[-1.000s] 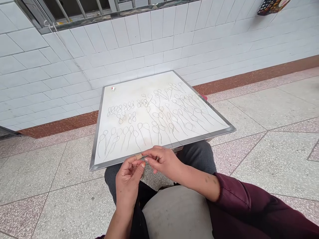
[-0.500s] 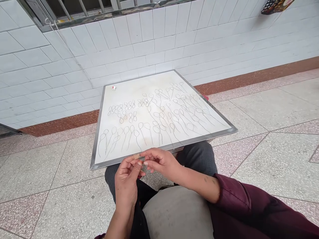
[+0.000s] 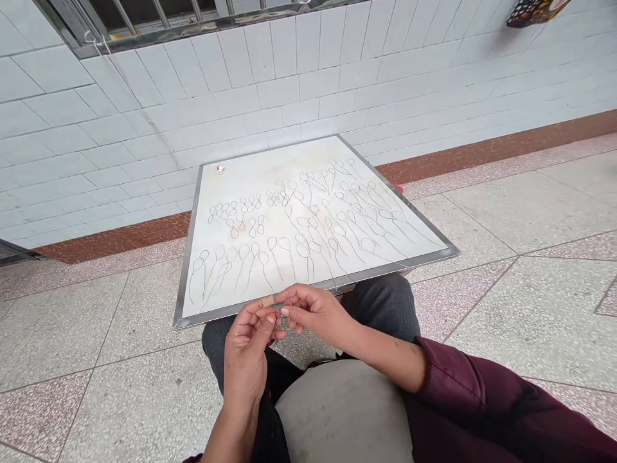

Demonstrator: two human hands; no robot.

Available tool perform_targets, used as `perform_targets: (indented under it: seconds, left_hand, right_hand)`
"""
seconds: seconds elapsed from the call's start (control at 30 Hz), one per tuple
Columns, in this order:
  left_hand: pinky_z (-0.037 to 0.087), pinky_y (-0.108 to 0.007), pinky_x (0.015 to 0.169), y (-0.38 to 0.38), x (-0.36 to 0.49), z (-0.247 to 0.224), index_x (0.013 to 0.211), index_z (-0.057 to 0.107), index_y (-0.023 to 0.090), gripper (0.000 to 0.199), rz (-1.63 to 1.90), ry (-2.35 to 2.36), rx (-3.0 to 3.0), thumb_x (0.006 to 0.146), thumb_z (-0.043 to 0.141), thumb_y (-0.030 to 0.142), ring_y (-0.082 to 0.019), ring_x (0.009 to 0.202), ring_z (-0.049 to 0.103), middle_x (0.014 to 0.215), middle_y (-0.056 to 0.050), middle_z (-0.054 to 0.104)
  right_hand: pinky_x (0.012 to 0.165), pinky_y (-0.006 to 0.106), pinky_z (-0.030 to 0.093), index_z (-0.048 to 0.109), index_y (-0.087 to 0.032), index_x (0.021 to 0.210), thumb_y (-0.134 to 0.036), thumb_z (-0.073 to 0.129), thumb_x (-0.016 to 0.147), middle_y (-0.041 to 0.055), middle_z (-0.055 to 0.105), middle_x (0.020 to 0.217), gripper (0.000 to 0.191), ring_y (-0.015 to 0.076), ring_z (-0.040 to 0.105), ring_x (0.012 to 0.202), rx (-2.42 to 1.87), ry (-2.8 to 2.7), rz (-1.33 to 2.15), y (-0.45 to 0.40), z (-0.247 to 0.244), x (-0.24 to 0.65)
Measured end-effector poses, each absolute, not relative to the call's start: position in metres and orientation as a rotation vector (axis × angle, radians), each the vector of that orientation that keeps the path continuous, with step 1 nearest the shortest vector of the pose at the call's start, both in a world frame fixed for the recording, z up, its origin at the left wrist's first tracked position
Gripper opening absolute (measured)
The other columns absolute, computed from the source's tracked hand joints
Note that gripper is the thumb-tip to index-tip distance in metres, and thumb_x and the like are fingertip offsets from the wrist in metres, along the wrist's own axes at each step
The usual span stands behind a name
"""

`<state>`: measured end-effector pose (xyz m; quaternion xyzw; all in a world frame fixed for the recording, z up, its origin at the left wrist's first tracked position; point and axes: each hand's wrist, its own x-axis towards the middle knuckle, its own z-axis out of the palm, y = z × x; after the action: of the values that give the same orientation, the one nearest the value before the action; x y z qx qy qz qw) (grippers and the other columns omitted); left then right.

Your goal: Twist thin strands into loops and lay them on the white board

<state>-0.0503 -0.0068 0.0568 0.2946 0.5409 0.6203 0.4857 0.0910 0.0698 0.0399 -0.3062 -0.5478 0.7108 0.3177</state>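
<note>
Just in front of the table's near edge, my left hand (image 3: 247, 344) and my right hand (image 3: 315, 312) meet fingertip to fingertip. Both are closed in a pinch around a thin wire (image 3: 279, 319), which is small and mostly covered by the fingers. A tan strip (image 3: 268, 301) is wrapped round a finger of my left hand. On the white table (image 3: 250, 170) lie many thin dark wires: single loops with long tails (image 3: 263, 258) near the front and right, and figure-eight shapes (image 3: 261, 225) at the middle left.
A small red-and-white object (image 3: 220, 170) sits at the table's far left corner. Behind stands a white tiled wall (image 3: 270, 96) with a barred window (image 3: 159, 13). My knees (image 3: 385, 305) are under the table's metal edge (image 3: 216, 315); a patterned item (image 3: 537, 11) hangs at upper right.
Both hands have shifted very slightly, with the fingertips still pressed together at the wire. On the table the wires lie as before.
</note>
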Motion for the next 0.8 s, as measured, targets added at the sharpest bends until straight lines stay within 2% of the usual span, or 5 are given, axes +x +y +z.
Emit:
perform_targets:
  seconds: [0.13, 0.27, 0.47, 0.6, 0.8]
  left_hand:
    - [0.054, -0.025, 0.071, -0.0094, -0.0509, 0.0581, 0.103, 0.075, 0.021, 0.027, 1.49, 1.3, 0.758, 0.078, 0.081, 0.028, -0.014, 0.079, 0.064, 0.092, -0.003, 0.071]
    - [0.053, -0.024, 0.072, -0.0087, -0.0507, 0.058, 0.103, 0.074, 0.021, 0.027, 1.477, 1.302, 0.769, 0.077, 0.082, 0.025, -0.012, 0.076, 0.063, 0.087, -0.001, 0.069]
    - [0.052, -0.025, 0.073, -0.0064, -0.0511, 0.0559, 0.101, 0.074, 0.02, 0.027, 1.475, 1.334, 0.742, 0.076, 0.082, 0.027, -0.012, 0.075, 0.062, 0.087, -0.001, 0.069]
    - [0.051, -0.025, 0.072, -0.008, -0.052, 0.0535, 0.1, 0.073, 0.02, 0.027, 1.487, 1.338, 0.709, 0.078, 0.082, 0.031, -0.012, 0.075, 0.062, 0.087, -0.001, 0.069]
    - [0.052, -0.026, 0.076, -0.0083, -0.0507, 0.0531, 0.102, 0.072, 0.02, 0.031, 1.471, 1.338, 0.76, 0.075, 0.084, 0.029, -0.013, 0.077, 0.063, 0.086, 0.0, 0.068]
  right_hand:
    - [0.05, 0.022, 0.053, 0.069, -0.022, 0.103, -0.032, 0.069, 0.085, 0.0001, 0.068, 0.084, 0.021, 0.0106, 0.061, 0.063, -0.839, -1.446, 1.85, 0.0706, 0.0423, 0.0921]
    - [0.05, 0.02, 0.05, 0.069, -0.023, 0.103, -0.032, 0.07, 0.085, 0.0005, 0.068, 0.088, 0.021, 0.0101, 0.061, 0.065, -0.885, -1.467, 1.843, 0.0713, 0.0443, 0.0927]
    - [0.051, 0.02, 0.048, 0.07, -0.023, 0.106, -0.034, 0.068, 0.087, 0.0016, 0.07, 0.093, 0.021, 0.0104, 0.062, 0.067, -0.867, -1.496, 1.83, 0.0722, 0.0435, 0.094]
    - [0.052, 0.02, 0.048, 0.069, -0.025, 0.107, -0.031, 0.068, 0.087, 0.0005, 0.068, 0.091, 0.022, 0.0109, 0.062, 0.069, -0.851, -1.51, 1.849, 0.0731, 0.0419, 0.0944]
    - [0.053, 0.021, 0.047, 0.067, -0.026, 0.108, -0.029, 0.068, 0.086, -0.0012, 0.067, 0.087, 0.022, 0.0103, 0.06, 0.067, -0.839, -1.515, 1.836, 0.0729, 0.0426, 0.0944]
